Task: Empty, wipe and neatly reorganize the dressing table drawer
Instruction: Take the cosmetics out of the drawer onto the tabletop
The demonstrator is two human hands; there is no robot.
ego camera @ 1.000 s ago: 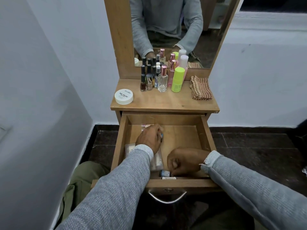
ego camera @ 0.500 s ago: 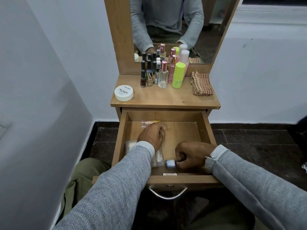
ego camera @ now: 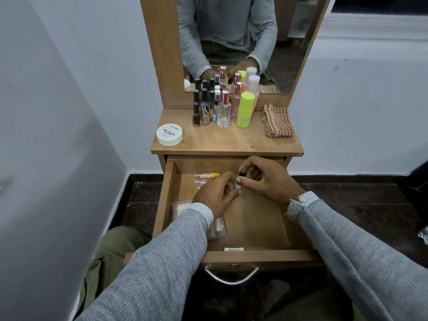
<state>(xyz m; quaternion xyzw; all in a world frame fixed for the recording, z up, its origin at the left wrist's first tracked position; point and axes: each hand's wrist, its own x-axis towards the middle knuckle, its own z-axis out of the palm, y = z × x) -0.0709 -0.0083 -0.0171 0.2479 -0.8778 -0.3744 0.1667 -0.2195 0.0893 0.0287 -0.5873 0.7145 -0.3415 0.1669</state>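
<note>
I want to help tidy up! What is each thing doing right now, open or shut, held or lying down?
drawer: pulled open
small bottle: pinched by the right hand, touched by the left hand
white round tin: lid on
checked cloth: folded on the tabletop
lime green bottle: upright, capped
clear packets: lying in the drawer

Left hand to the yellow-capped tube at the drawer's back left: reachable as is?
Probably yes: the left hand sits just right of the tube, nothing lies between them, but its fingers are at the small bottle the right hand pinches.
</note>
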